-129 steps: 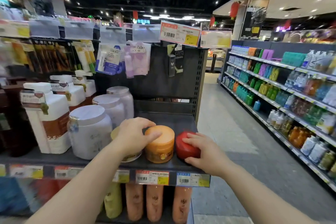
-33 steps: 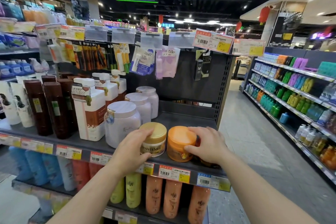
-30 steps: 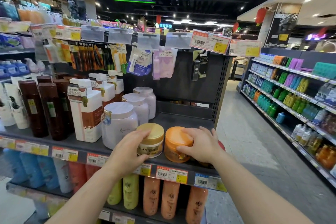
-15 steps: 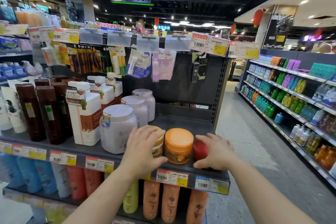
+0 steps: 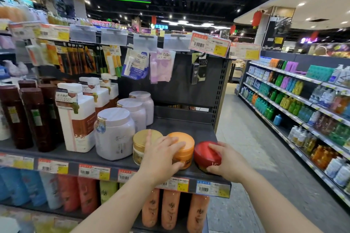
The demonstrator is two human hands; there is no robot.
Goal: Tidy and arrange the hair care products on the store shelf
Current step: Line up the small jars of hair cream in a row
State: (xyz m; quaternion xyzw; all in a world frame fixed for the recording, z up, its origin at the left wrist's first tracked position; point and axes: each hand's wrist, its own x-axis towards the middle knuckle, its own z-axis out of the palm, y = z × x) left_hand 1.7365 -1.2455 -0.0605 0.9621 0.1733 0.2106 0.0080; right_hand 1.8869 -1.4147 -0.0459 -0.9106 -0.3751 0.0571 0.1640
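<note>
Left hand (image 5: 161, 157) grips the orange jar (image 5: 184, 146); right hand (image 5: 225, 162) clasps the red jar (image 5: 205, 152), both at the shelf (image 5: 113, 164) front edge. Risk: a sideways nudge tips the red jar off the open end.

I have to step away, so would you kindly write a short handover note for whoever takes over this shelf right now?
Left hand: grips the orange jar, fingers over its lid, thumb at its front.
Right hand: holds the red jar.
Gold jar, orange jar and red jar stand in a row at the shelf front edge, right of the white tubs.
Done: the three are lined up.
Left: probably turn labels forward, release.
</note>
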